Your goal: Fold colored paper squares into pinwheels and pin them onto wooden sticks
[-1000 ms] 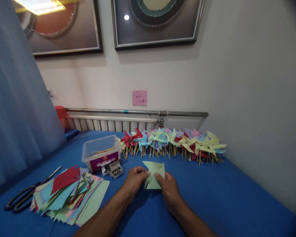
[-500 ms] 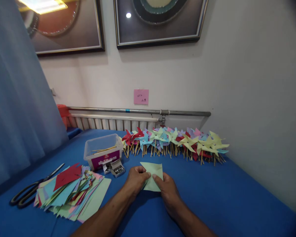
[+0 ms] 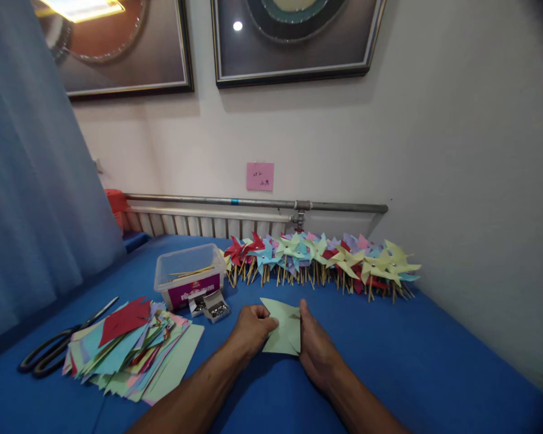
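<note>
A pale green paper square (image 3: 281, 328) lies on the blue table (image 3: 411, 361) in front of me. My left hand (image 3: 250, 330) pinches its left edge near the middle. My right hand (image 3: 314, 349) holds its right side, with a finger pressing a flap folded in toward the centre. Behind the paper, a long row of finished paper pinwheels (image 3: 321, 259) on wooden sticks lies along the wall.
A stack of coloured cut paper (image 3: 127, 352) lies at the left, with black scissors (image 3: 57, 349) beside it. A clear plastic box with sticks (image 3: 187, 278) and a small box of metal pins (image 3: 215, 307) stand behind. A radiator (image 3: 208, 223) and a blue curtain (image 3: 31, 181) border the table.
My right hand shifted from the paper's lower middle to its right side, folding a flap inward. The paper now lies flatter on the table.
</note>
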`<state>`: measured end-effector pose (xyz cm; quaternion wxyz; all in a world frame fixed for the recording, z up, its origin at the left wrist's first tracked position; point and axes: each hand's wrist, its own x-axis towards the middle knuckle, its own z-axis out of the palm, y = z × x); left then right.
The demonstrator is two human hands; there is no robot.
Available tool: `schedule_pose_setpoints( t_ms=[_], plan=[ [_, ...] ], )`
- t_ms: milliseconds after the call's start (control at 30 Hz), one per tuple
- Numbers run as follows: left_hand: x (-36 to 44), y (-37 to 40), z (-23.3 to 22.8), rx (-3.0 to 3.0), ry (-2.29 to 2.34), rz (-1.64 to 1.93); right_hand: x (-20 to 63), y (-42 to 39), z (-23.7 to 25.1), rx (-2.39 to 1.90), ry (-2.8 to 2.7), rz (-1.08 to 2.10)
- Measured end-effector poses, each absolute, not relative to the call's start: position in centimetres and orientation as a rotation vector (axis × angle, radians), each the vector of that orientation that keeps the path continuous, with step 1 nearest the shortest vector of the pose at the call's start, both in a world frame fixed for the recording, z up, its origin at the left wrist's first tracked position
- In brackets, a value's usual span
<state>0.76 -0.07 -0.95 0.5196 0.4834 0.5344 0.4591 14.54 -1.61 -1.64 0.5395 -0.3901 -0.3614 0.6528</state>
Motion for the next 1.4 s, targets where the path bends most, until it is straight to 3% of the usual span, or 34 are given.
schedule_pose_setpoints(
  t_ms=[333,1400],
  plan=[
    [0.7,0.1,-1.1,1.081,1.261,1.091,14.6,-2.0,-1.4,-0.947,-0.882,1.522],
    [0.8,-0.1,-1.3,1.009,1.16,1.083,14.4,-1.2,-2.5,-1.249,-1.208,0.911]
  ],
)
